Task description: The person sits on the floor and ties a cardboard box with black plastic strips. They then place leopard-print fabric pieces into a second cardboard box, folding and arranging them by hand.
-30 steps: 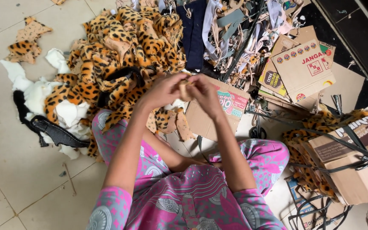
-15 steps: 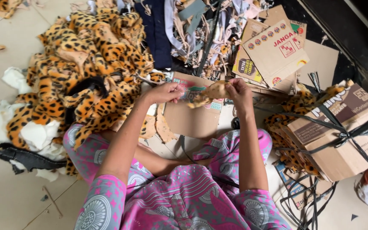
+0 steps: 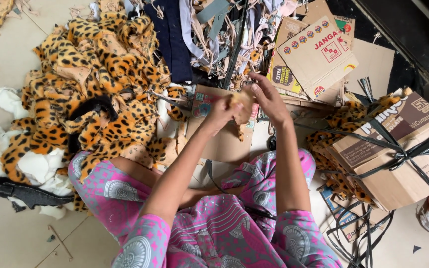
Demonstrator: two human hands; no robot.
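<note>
Pale floor tiles [image 3: 6,233] strewn with fabric scraps, a seated person working a small piece between both hands.

Both hands meet above a flat brown cardboard sheet [image 3: 224,141] that lies on the floor in front of the knees: the left hand [image 3: 220,110] and the right hand [image 3: 269,97] each pinch an edge of a small tan fabric piece [image 3: 242,101], their fingers pressed onto it, holding it up off the cardboard. To the left spreads a big heap of leopard-print plush [image 3: 100,89], with white stuffing [image 3: 31,166] and a black strap [image 3: 23,193] at its lower edge. Ahead lies a tangle of grey, cream and navy strips [image 3: 199,34]. To the right sits a cardboard box tied with black straps [image 3: 398,154], and flattened printed cartons [image 3: 319,49] lie just beyond the hands.
</note>
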